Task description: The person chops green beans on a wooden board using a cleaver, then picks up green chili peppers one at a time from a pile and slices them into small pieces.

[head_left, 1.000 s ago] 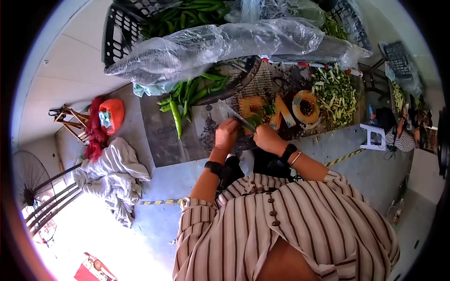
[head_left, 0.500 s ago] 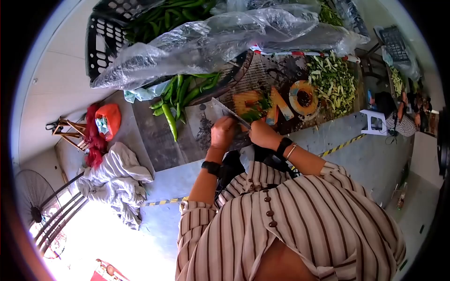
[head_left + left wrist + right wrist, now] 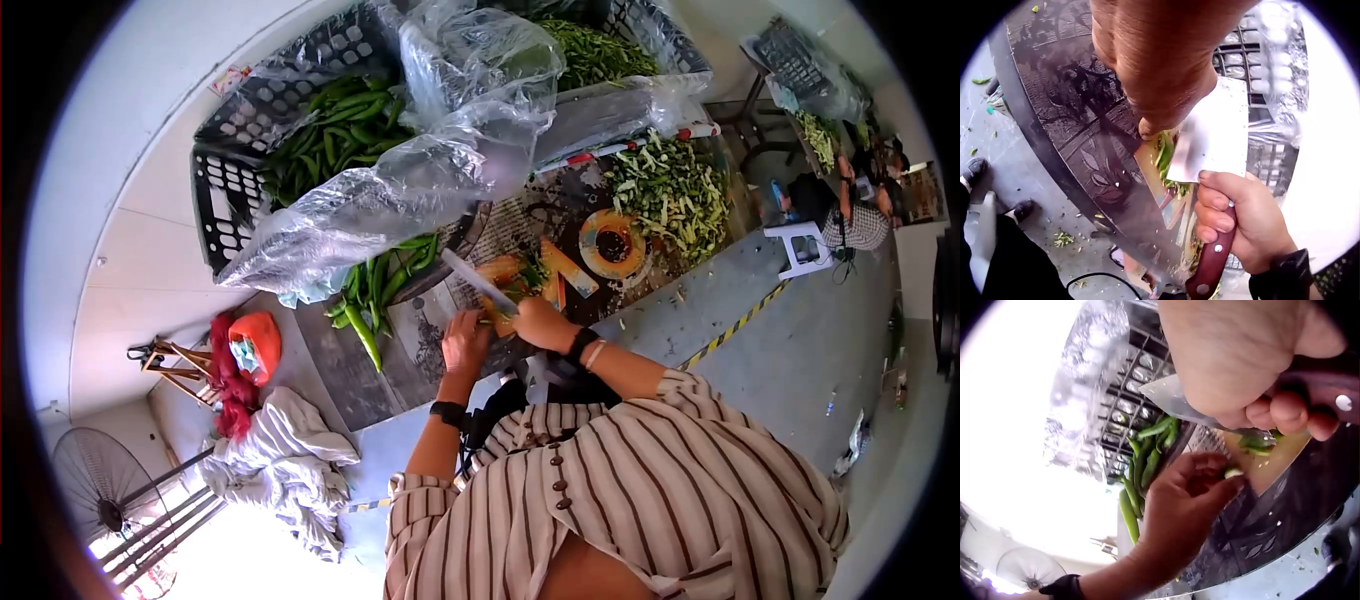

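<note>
In the head view the right hand (image 3: pixel 545 325) grips a cleaver (image 3: pixel 478 280). Its broad blade (image 3: pixel 1210 125) and dark red handle (image 3: pixel 1213 256) show in the left wrist view. Close by on the left, the left hand (image 3: pixel 465 342) pinches a small pale green piece (image 3: pixel 1233 473) between thumb and fingers, seen in the right wrist view. Cut green bits (image 3: pixel 1165 156) lie on the board under the blade. Whole green peppers (image 3: pixel 372 290) lie left of the hands on the table (image 3: pixel 400 375); a heap of chopped pieces (image 3: pixel 675 200) is to the right.
Behind the table stands a black crate (image 3: pixel 225 200) with peppers and plastic film (image 3: pixel 400 200). Chopped greens (image 3: pixel 595 55) fill its right part. A white stool (image 3: pixel 798 248), an orange bag (image 3: pixel 258 345), grey cloth (image 3: pixel 280 450) and a fan (image 3: pixel 95 480) stand or lie around.
The head view has turned and shows more of the crate. My left hand has come slightly away from the blade, its fingers more raised; my right hand still grips the cleaver.
</note>
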Motion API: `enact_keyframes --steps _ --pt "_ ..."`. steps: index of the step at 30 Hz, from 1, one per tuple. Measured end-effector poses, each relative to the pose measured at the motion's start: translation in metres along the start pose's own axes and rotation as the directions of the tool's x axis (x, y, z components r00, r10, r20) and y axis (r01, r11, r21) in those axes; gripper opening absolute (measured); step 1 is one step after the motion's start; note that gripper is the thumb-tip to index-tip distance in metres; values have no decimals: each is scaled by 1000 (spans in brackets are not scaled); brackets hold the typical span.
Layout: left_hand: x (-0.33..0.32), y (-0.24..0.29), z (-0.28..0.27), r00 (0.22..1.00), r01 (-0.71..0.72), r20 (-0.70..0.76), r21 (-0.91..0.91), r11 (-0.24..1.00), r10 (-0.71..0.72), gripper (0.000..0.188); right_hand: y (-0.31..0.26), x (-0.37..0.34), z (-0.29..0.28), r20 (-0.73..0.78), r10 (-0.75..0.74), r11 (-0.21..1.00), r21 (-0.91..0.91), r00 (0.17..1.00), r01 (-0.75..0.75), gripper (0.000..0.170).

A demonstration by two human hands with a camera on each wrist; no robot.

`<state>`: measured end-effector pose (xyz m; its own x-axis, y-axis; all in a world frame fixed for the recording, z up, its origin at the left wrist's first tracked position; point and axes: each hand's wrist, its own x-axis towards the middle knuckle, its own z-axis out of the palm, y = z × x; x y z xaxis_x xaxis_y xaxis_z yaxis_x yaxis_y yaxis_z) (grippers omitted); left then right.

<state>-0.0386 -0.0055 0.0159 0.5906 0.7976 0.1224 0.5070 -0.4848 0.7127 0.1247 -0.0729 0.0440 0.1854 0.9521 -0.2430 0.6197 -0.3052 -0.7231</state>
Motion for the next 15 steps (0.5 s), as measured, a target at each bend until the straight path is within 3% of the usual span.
enact_keyframes --steps 2,6,7,8,9,10,12,14,15 --pt "-1 5 1 996 4 87 21 1000 -6 30 17 -14 -15 -58 102 994 52 993 -99 27" --pt "9 21 13 982 50 181 66 997 -61 43 36 -42 -57 -177 99 995 16 979 -98 26" --pt "15 28 16 975 68 206 63 996 -79 48 29 -50 -75 -104 303 931 243 947 -271 27" --pt "20 35 20 967 87 235 58 995 -98 53 30 -57 -86 11 479 785 443 878 -434 29" --pt "28 44 23 943 151 291 66 986 -164 57 38 -59 -90 -28 515 720 558 857 -414 31" --pt "29 46 31 941 140 302 62 988 -152 57 42 -64 -95 -37 525 714 563 850 -416 31" --pt "49 42 50 957 85 277 35 996 -92 60 46 -63 -113 -55 560 544 777 826 -316 31" --pt "59 39 67 964 50 264 -48 998 -36 60 61 -71 -112 -76 582 550 770 809 -324 29" --pt "62 44 68 978 -27 203 -51 998 37 59 64 -76 -112 -52 566 631 669 823 -392 28"
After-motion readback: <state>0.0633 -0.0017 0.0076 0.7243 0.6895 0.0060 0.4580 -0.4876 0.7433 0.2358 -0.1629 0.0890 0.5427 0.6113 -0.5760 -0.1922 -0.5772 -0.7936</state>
